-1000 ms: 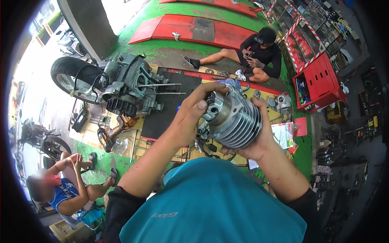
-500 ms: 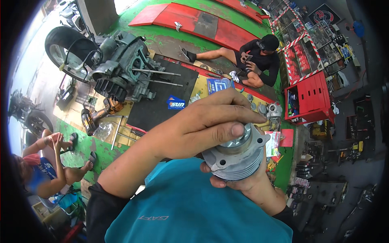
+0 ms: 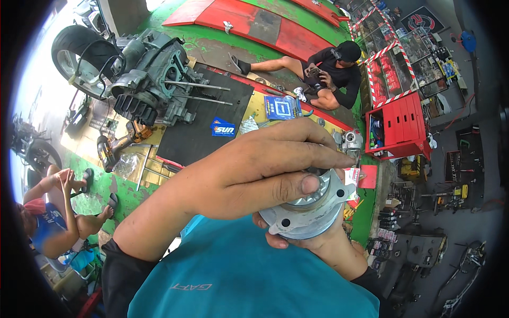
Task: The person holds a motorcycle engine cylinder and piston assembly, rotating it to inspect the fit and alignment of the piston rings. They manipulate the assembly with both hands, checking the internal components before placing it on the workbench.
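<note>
Close in front of my chest is a silver engine cylinder (image 3: pixel 313 218) with a flat flange, bolt holes and cooling fins. My right hand (image 3: pixel 323 239) cups it from below, its fingertips curling round the left side. Over the cylinder's open end lies my left hand (image 3: pixel 260 172), palm down. Its thumb and fingers grip a shiny metal piston (image 3: pixel 307 199) sitting in the bore; the back of the hand hides much of it. Beyond my left forearm stands a partly stripped engine (image 3: pixel 154 79) with two long studs pointing right.
A black mat (image 3: pixel 204 119) bears a blue card (image 3: pixel 223 127). Left of it lie a cordless driver (image 3: pixel 122 144) and metal rods. A blue packet (image 3: pixel 283 107) lies farther off. One person (image 3: pixel 339 74) sits beyond, another (image 3: pixel 50 225) at left. A red tool cabinet (image 3: pixel 400 127) stands right.
The cylinder has tipped so that its flange faces me more and fewer fins show. My left hand stays on the piston. The whole view has shifted slightly.
</note>
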{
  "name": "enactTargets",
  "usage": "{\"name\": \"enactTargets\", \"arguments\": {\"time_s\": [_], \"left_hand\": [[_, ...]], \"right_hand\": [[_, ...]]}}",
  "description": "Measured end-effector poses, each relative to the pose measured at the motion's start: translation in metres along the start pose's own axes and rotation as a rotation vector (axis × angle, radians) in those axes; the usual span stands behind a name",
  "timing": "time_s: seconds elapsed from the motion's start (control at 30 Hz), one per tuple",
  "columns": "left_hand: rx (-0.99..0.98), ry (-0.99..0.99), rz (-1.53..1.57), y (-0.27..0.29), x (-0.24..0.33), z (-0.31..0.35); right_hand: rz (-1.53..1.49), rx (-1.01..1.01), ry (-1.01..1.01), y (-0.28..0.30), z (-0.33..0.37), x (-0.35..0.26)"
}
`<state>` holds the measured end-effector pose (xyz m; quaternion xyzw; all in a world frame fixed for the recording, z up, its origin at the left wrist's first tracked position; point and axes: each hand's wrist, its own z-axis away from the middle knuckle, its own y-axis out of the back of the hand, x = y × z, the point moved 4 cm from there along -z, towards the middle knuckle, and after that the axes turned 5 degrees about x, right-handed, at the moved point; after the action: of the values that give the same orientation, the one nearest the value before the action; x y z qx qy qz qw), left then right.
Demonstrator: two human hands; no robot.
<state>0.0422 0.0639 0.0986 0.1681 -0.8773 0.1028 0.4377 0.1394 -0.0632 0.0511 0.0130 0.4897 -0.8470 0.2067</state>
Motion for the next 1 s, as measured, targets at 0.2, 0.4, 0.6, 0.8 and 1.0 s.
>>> {"name": "enactTargets", "arguments": {"time_s": [0.2,0.4,0.6,0.8,1.0], "left_hand": [[-0.026,-0.100,0.042,0.001,-0.003,0.001],[-0.030,-0.107,0.095,0.000,-0.001,0.003],[-0.043,-0.112,0.132,-0.002,-0.002,0.005],[-0.061,-0.157,0.126,-0.001,0.001,0.005],[-0.117,-0.237,-0.084,0.007,0.016,0.006]], "right_hand": [[-0.080,0.049,0.007,0.005,0.001,0.003],[-0.187,0.011,-0.041,0.017,0.000,0.009],[-0.079,-0.136,0.074,0.021,-0.002,0.006],[-0.070,-0.121,0.120,0.019,-0.005,0.004],[-0.024,0.003,0.261,0.005,0.001,0.001]]}}
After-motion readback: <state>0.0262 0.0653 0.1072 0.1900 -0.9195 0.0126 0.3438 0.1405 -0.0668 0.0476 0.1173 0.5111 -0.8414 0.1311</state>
